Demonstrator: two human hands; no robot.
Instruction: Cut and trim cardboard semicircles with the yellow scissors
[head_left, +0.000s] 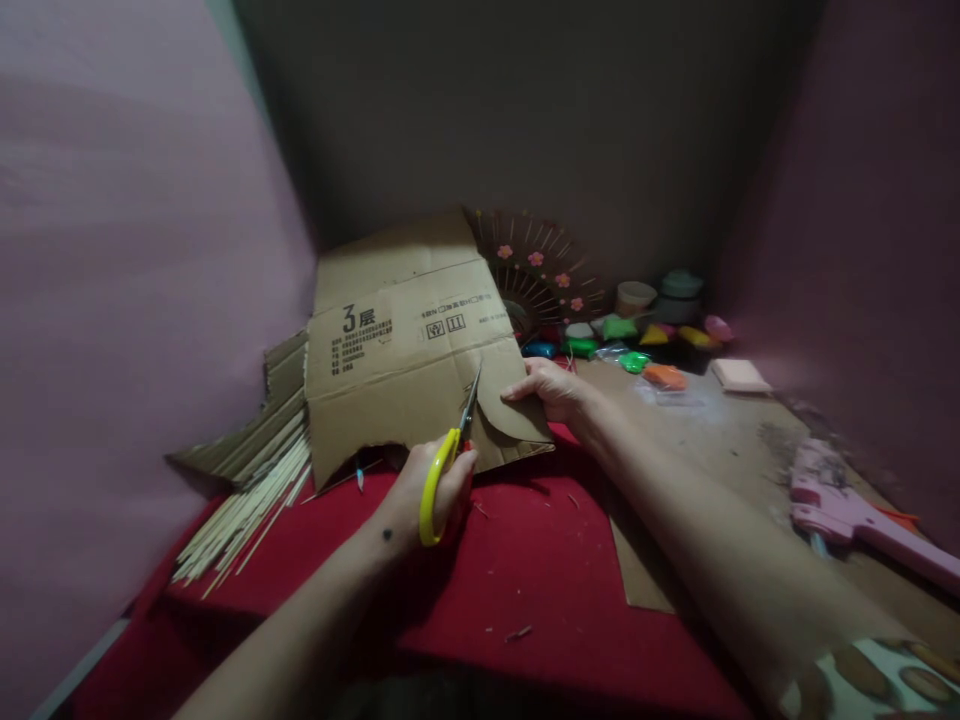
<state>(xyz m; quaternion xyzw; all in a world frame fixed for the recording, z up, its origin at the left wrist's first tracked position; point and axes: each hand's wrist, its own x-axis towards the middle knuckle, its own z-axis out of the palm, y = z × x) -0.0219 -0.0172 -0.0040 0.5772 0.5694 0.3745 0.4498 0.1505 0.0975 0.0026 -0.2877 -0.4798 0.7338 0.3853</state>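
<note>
My left hand point(431, 492) grips a pair of scissors point(439, 480) with yellow handles, its fingers partly hidden behind them. The blades lie in a curved cut in a large sheet of cardboard point(397, 335) printed with black characters. With fingers and thumb, my right hand point(553, 390) pinches the sheet's right edge, beside the rounded piece that the cut outlines. A notch shows in the sheet's lower edge, left of the scissors. Part of the lower blade is hidden by the cardboard.
Thin wooden sticks point(244, 510) lie at the left on the red tablecloth point(525, 580). A fan-shaped piece with pink flowers point(536, 260) stands behind the cardboard. Colourful clay packets point(634, 362) and tubs point(679, 295) are at the back right. A pink glue gun point(847, 510) rests on a board.
</note>
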